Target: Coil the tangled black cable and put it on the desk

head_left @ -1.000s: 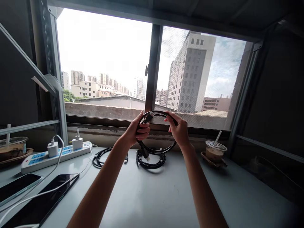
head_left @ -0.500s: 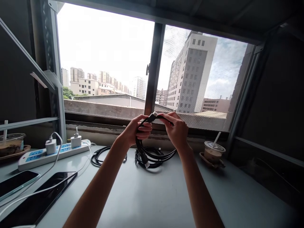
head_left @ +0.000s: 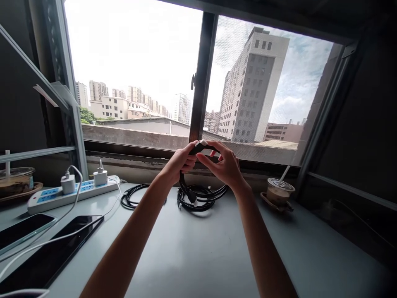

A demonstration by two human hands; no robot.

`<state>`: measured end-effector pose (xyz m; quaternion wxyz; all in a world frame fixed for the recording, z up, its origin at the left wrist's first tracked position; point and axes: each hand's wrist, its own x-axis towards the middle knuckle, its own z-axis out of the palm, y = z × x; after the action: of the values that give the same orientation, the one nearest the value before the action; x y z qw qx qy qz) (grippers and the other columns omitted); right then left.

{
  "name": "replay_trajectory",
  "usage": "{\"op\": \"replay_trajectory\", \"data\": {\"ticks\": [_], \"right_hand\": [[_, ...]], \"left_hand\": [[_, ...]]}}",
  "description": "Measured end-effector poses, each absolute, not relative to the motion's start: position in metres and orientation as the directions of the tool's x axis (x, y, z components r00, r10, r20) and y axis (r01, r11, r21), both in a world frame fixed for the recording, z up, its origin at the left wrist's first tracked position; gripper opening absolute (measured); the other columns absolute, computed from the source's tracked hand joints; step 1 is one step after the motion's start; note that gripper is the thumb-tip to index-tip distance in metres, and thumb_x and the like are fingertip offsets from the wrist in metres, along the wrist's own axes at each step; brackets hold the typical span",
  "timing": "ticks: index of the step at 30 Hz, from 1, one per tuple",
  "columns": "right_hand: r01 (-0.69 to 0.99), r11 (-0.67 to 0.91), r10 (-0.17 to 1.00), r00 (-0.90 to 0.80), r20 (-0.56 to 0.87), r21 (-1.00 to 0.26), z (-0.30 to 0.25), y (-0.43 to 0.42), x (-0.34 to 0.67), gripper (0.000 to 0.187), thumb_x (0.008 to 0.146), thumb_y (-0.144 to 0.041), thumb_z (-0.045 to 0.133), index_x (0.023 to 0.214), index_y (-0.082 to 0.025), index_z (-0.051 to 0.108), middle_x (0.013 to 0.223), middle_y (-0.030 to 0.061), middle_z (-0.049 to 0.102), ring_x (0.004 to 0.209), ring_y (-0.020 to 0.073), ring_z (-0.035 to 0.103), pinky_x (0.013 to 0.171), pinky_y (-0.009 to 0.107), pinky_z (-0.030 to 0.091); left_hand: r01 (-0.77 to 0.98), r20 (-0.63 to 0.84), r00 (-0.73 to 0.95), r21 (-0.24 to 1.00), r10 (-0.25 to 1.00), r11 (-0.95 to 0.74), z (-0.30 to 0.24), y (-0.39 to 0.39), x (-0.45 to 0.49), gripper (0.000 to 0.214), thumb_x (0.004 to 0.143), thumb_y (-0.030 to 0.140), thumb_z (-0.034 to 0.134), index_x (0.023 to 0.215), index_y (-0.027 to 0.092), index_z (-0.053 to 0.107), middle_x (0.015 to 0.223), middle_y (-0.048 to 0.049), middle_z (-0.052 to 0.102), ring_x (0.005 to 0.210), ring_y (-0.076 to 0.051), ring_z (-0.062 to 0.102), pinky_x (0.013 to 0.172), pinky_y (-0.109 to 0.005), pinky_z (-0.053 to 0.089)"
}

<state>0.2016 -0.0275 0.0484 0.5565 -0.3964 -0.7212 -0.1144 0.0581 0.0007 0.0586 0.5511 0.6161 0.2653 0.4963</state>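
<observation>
I hold a coiled black cable (head_left: 186, 188) upright above the grey table (head_left: 198, 252), near the window. My left hand (head_left: 181, 163) is closed around the coil's left side, thumb on top. My right hand (head_left: 225, 165) pinches the top of the loop, where a plug end (head_left: 201, 145) sticks out between both hands. The coil's lower part hangs down to another black cable coil (head_left: 195, 200) lying on the table below. A third black coil (head_left: 133, 196) lies to its left.
A white power strip (head_left: 71, 192) with two chargers sits at the left, white leads running to two dark phones (head_left: 58, 252) near the front left. An iced drink cup (head_left: 277, 190) with a straw stands right; a covered bowl (head_left: 15, 182) far left.
My right hand slid from the coil's right side up to the top, next to my left hand. The loop narrowed and both hands rose slightly.
</observation>
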Motion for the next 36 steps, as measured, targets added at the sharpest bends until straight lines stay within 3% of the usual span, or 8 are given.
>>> {"op": "replay_trajectory", "data": {"ticks": [4,9,15,19,22,26,31,36], "right_hand": [[0.603,0.709,0.411,0.069,0.909,-0.366,0.043,-0.013,0.198,0.035,0.071,-0.049,0.066,0.092,-0.021,0.066,0.092,0.0006,0.066,0.07,0.0109,0.058,0.063,0.024,0.044],[0.524,0.666,0.514,0.194,0.836,-0.531,0.031,0.012,0.2,0.041,0.065,-0.053,0.069,0.086,-0.018,0.066,0.087,0.0023,0.067,0.071,0.0137,0.059,0.063,0.026,0.046],[0.313,0.447,0.652,0.528,0.544,-0.838,0.002,0.056,0.223,0.048,0.065,-0.055,0.067,0.092,-0.016,0.064,0.092,0.0046,0.066,0.081,0.0137,0.059,0.074,0.025,0.046],[0.234,0.335,0.76,0.505,0.409,-0.913,-0.031,0.081,0.239,0.043,0.06,-0.045,0.073,0.089,-0.014,0.064,0.076,0.0027,0.063,0.064,0.0112,0.056,0.054,0.022,0.045],[0.208,0.273,0.83,0.443,0.339,-0.939,-0.061,0.093,0.245,0.044,0.059,-0.042,0.074,0.092,-0.015,0.066,0.063,-0.0012,0.057,0.047,0.0082,0.049,0.04,0.02,0.038],[0.226,0.233,0.866,0.395,0.307,-0.946,-0.097,0.105,0.251,0.045,0.06,-0.042,0.074,0.095,-0.014,0.069,0.054,-0.0044,0.052,0.045,0.0085,0.048,0.042,0.022,0.04],[0.287,0.179,0.894,0.352,0.277,-0.941,-0.125,0.114,0.26,0.032,0.075,-0.042,0.067,0.085,-0.012,0.067,0.064,-0.0018,0.06,0.056,0.0087,0.055,0.054,0.024,0.047],[0.318,0.116,0.927,0.307,0.218,-0.941,-0.135,0.117,0.263,0.026,0.087,-0.035,0.055,0.096,-0.012,0.061,0.088,0.002,0.063,0.074,0.0117,0.06,0.066,0.028,0.052]], "left_hand": [[-0.222,0.321,0.426,0.944,0.846,-0.246,0.058,0.0,0.061,0.046,0.093,0.039,0.039,0.053,0.018,0.028,0.047,0.008,0.021,0.034,-0.001,0.014,0.03,-0.012,0.011],[-0.174,0.213,0.528,0.975,0.822,-0.141,0.051,0.015,0.053,0.047,0.089,0.054,0.04,0.062,0.016,0.042,0.046,0.0077,0.029,0.034,-0.002,0.025,0.034,-0.012,0.027],[0.323,-0.098,0.414,0.945,0.905,-0.045,0.02,0.051,0.044,0.039,0.081,0.051,0.057,0.08,0.012,0.052,0.06,-0.0041,0.061,0.058,-0.015,0.061,0.061,-0.028,0.053],[0.371,-0.165,0.324,0.928,0.931,0.035,-0.007,0.074,0.049,0.026,0.084,0.038,0.057,0.081,0.013,0.051,0.058,-0.0023,0.06,0.056,-0.016,0.061,0.06,-0.03,0.053],[0.442,-0.151,0.253,0.897,0.956,0.025,-0.027,0.088,0.052,0.021,0.085,0.031,0.056,0.076,0.012,0.053,0.052,0.0027,0.053,0.048,-0.011,0.055,0.053,-0.024,0.049],[0.557,-0.084,0.175,0.83,0.981,-0.028,-0.054,0.102,0.056,0.019,0.088,0.028,0.053,0.082,0.01,0.058,0.062,0.0021,0.056,0.051,-0.009,0.054,0.053,-0.023,0.047],[0.701,0.052,0.098,0.705,0.994,-0.106,-0.084,0.117,0.064,0.027,0.091,0.034,0.049,0.103,0.012,0.059,0.091,-0.005,0.063,0.08,-0.015,0.061,0.076,-0.035,0.051],[0.838,0.217,0.095,0.51,0.972,-0.196,-0.098,0.116,0.07,0.029,0.093,0.028,0.041,0.11,0.012,0.059,0.111,-0.012,0.061,0.11,-0.025,0.053,0.099,-0.048,0.033]]}}
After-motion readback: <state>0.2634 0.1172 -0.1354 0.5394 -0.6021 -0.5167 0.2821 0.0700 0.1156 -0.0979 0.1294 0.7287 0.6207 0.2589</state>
